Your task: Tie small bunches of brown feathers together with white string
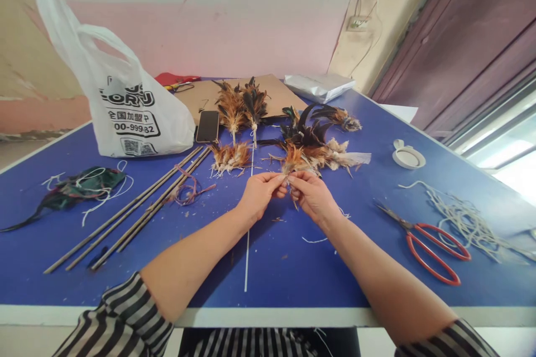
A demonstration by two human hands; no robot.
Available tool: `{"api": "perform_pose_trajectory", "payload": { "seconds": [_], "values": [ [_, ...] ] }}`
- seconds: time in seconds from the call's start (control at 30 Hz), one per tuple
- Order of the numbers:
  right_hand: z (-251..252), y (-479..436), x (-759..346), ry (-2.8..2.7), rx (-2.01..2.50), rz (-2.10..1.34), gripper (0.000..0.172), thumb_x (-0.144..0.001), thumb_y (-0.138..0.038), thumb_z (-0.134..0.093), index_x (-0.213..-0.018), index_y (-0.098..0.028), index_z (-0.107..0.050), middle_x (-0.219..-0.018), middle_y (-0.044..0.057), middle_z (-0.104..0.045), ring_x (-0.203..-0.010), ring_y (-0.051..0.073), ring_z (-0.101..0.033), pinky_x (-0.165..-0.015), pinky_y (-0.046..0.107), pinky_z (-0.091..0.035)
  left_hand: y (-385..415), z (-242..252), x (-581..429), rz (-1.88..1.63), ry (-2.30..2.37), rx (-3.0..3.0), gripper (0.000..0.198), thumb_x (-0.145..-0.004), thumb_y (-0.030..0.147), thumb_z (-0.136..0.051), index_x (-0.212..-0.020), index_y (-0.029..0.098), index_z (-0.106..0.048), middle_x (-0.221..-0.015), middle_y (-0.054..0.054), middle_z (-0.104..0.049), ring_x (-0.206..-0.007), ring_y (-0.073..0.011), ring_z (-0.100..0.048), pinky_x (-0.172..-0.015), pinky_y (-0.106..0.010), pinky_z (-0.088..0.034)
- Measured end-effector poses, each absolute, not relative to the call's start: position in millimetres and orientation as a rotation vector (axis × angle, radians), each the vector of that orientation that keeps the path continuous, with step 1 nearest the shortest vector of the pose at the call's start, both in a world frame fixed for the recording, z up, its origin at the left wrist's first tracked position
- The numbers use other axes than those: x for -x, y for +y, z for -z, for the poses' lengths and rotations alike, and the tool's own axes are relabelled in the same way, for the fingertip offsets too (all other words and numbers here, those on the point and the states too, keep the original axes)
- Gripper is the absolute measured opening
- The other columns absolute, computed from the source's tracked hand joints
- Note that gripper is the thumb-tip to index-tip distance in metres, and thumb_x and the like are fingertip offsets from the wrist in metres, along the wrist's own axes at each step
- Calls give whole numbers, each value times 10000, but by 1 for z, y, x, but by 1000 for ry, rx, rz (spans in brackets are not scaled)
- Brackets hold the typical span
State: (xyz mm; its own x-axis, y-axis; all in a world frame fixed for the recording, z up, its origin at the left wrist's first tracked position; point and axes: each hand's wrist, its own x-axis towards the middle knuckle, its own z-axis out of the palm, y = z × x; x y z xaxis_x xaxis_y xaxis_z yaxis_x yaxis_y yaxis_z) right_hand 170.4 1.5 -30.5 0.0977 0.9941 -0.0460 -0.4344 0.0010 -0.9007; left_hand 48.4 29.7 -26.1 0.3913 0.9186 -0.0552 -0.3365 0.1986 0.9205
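a small bundle of feathers [293, 163] is being pinched at its base between the fingertips of the left hand [257, 195] and the right hand [313, 196], both closed on it. it is being held just above the blue table [276, 256], near red-handled scissors [427, 240].

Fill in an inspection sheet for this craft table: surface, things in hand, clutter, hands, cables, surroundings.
Surface: blue table, a white line down its middle and thread scraps scattered on it.
Things in hand: feather bundle, tan and dark, pinched at its base; more feather bunches lie beyond it.
Clutter: thin sticks, red-handled scissors, string heap, white plastic bag, phone, cardboard sheet.
Hands: left hand and right hand both pinch the feather bundle's base, fingertips close together.
Cables: seen only at the wall socket, high in the corner.
Surroundings: pink wall, dark door at right.
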Motion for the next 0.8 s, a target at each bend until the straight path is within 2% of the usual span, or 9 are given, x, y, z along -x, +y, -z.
{"api": "perform_pose_trajectory", "payload": {
  "seconds": [0.13,0.27,0.43,0.6,0.8],
  "values": [
    [33,-1,-157,-741,975,-1265,247,-605,-255,-674,-758,-158,-507,-543,-47,-514,-399,24,-343,-391,173,-242,30,30,-49,-1041,806,-1010,145,-649,208,-621,-719,80,-622,-568,-12,-576,-467,-61,-506,-462,-183,-417],
    [33,-3,-149,-722,1047,-1229,296,-596,-287,-673,-800,-162,-500,-483,-84,-439,-363,13,-276,-364,165,-208,30,33,-50,-1073,861,-1021,127,-655,181,-604,-722,75,-626,-543,-17,-579,-466,-70,-512,-479,-197,-432],
    [36,-1,-144,-753,1096,-1194,302,-614,-295,-662,-819,-156,-489,-477,-84,-433,-371,18,-298,-356,157,-212,29,35,-51,-1078,910,-991,100,-659,147,-588,-720,81,-632,-543,-16,-586,-460,-66,-509,-493,-199,-439],
    [41,2,-147,-735,1145,-1160,272,-605,-321,-663,-732,-151,-493,-462,-72,-432,-372,27,-320,-346,159,-222,27,35,-52,-1032,977,-1020,115,-673,190,-604,-710,83,-628,-540,-15,-580,-456,-69,-512,-479,-202,-447],
    [42,6,-162,-727,1178,-1177,266,-574,-297,-682,-605,-160,-456,-386,-99,-324,-335,21,-259,-325,165,-194,38,34,-42,-737,851,-1055,216,-635,264,-669,-747,85,-625,-630,-42,-602,-511,-70,-552,-497,-185,-457]
  ]
}}
